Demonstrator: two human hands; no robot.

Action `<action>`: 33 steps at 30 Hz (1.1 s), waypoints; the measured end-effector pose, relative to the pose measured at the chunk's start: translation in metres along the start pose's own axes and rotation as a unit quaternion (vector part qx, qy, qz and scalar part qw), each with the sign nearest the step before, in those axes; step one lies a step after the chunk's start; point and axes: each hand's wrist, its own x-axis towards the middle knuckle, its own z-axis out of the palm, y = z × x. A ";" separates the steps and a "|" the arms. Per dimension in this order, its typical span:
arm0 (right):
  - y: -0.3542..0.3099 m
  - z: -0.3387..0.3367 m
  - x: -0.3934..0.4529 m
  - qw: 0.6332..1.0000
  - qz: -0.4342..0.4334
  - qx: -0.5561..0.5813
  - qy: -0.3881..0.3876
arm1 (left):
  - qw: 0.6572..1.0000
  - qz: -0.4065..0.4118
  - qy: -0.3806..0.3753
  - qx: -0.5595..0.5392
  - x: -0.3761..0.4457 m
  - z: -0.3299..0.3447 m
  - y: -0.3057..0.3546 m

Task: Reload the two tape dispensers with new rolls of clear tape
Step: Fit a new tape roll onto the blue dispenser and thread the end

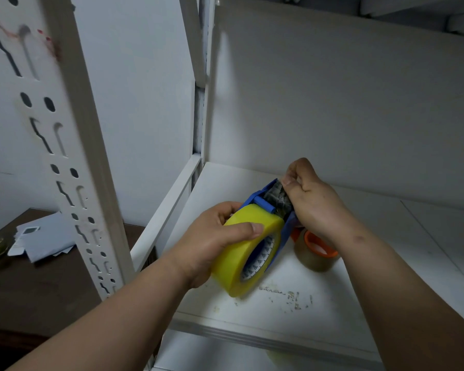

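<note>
Above a white shelf (332, 303), the left hand (212, 242) grips a yellow tape roll (241, 253) seated in a blue dispenser (263, 199). The right hand (311, 202) pinches the tape end at its far tip. An orange dispenser (316, 253) lies beneath.

Your left grip (220, 236) wraps a yellowish roll of clear tape (248, 250) seated in the blue dispenser (272, 204), tilted above the shelf. Your right grip (310, 199) pinches the tape end at the dispenser's front. Under your right wrist, the orange dispenser (315, 251) rests on the shelf with a brownish roll.
</note>
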 end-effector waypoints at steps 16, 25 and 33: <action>-0.005 -0.009 -0.007 0.959 -0.120 -0.227 0.120 | 0.996 0.003 0.012 0.094 0.002 -0.003 0.008; -0.006 -0.011 -0.006 0.960 -0.125 -0.212 0.137 | 0.984 0.016 0.059 0.166 0.008 0.001 0.016; -0.003 -0.012 -0.001 0.955 -0.137 -0.227 0.132 | 0.986 -0.011 0.055 0.158 0.010 0.000 0.017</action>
